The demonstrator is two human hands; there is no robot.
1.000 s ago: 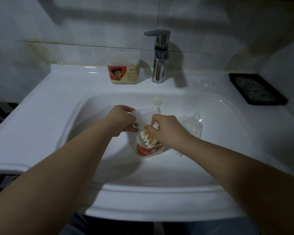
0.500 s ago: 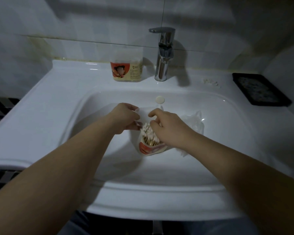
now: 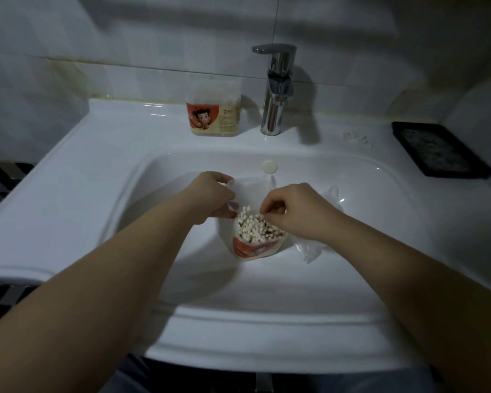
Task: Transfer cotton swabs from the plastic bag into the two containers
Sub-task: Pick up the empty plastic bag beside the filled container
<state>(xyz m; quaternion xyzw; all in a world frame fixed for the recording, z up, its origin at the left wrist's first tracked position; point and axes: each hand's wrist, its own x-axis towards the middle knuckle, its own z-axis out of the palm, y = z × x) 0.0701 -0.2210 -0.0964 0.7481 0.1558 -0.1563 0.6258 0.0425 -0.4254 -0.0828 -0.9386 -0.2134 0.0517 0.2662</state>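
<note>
White tiles back a white ceramic sink (image 3: 68, 194) with a chrome tap (image 3: 278, 89) at the upper centre. On the ledge left of the tap stands one clear plastic container with a red cartoon label (image 3: 214, 114), lid on and seemingly full, so count that one as done. At the centre of the frame, down in the basin, the second red-labelled clear container (image 3: 255, 246) is packed with upright white-tipped cotton swabs (image 3: 253, 225). Your left hand (image 3: 210, 194) pinches its translucent white lid flap (image 3: 250, 191), and your right hand (image 3: 298, 211) curls its fingers onto the swab heads, seemingly pinching a few into place. The crumpled clear plastic bag (image 3: 309, 248) lies just right of it, under your wrist; whether swabs remain inside cannot be told. By the look of it you are near the end: the last swabs to settle, the lid to close.
</note>
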